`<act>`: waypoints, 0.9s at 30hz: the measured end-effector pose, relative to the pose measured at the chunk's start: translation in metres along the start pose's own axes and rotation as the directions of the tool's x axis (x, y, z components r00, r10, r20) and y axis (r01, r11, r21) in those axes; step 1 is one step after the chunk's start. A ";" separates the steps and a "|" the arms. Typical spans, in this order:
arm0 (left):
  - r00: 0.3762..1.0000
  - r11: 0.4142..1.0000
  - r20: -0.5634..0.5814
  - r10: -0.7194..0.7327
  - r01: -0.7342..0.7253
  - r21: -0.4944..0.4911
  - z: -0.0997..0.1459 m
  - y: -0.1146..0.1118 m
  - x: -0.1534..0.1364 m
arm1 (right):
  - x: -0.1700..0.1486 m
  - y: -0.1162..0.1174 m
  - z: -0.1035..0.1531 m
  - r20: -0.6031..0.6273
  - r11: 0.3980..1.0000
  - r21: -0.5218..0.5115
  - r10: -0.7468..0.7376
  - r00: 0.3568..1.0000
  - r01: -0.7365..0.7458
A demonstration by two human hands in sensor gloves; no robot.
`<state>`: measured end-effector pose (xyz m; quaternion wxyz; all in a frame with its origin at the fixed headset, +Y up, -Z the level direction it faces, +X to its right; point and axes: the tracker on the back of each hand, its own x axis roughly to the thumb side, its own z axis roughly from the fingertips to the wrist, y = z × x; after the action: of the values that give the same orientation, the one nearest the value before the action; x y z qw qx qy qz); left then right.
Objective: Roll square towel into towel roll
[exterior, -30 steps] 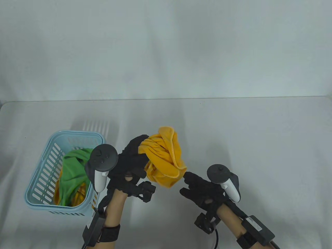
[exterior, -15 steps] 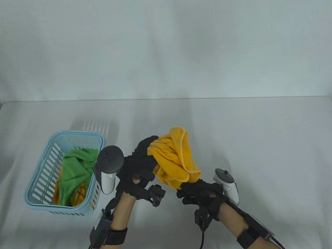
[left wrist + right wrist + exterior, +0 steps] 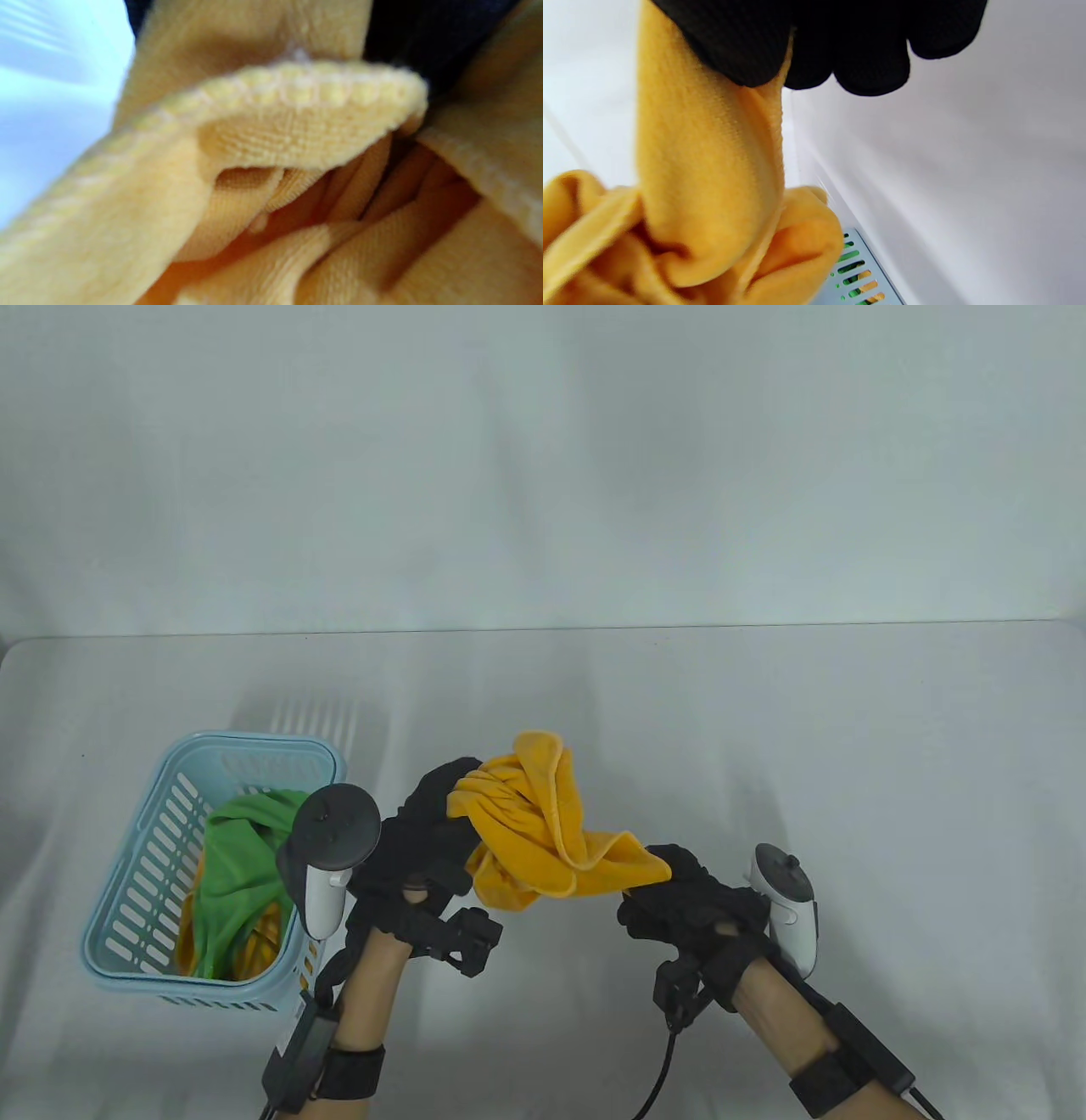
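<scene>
1. Left hand [image 3: 424, 836] was up off the table, fingers curled round the bunched mass of the yellow towel [image 3: 530, 831]. Firm grip, cloth wadded against the palm.
2. Left wrist view was filled with that towel [image 3: 297, 169] at close range: stitched hem edge on top, folds below, mostly blurred. Dark glove only just visible at the top edge.
3. Right hand [image 3: 691, 899] was pinching one corner of the towel, pulled out to the right of the bundle. In the right wrist view the gloved fingers [image 3: 742, 46] were clamped on the cloth [image 3: 708, 169] hanging below them.
4. Trackers: one strapped on the back of the left hand [image 3: 327, 848], one on the right [image 3: 789, 903]. Fingers free of both.
5. Towel was held in the air between the two hands, crumpled, not flat and not rolled. One corner stuck up at the top of the bundle, another stretched toward the right hand.
6. Light blue slotted basket [image 3: 140, 899] sat on the table left of the left hand, just beside the forearm. Its slotted wall also showed in the right wrist view [image 3: 861, 271].
7. Basket held a green cloth [image 3: 242, 857] on top, with more yellow-orange cloth [image 3: 259, 937] under it.
8. White table [image 3: 848, 746] under everything; plain pale wall [image 3: 543, 475] behind it.
</scene>
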<state>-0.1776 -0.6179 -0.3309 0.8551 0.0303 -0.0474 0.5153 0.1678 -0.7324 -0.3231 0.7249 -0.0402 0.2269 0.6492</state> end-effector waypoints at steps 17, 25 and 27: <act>0.965 0.964 -0.051 -0.257 0.253 -0.084 -0.010 -0.023 -0.022 | 0.125 -0.004 0.030 0.169 0.943 -0.228 0.282 0.944 -0.241; 0.946 0.931 -0.042 -0.321 0.307 -0.197 -0.012 -0.042 -0.029 | 0.175 0.010 0.037 0.205 0.924 -0.266 0.332 0.921 -0.274; 0.930 0.911 -0.050 -0.365 0.345 -0.224 -0.012 -0.047 -0.030 | 0.189 0.016 0.038 0.217 0.913 -0.280 0.361 0.907 -0.297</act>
<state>-0.1492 -0.6652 -0.3462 0.9341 -0.0760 -0.0566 0.3442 0.1730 -0.5417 -0.3569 0.6174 -0.0019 0.0517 0.7849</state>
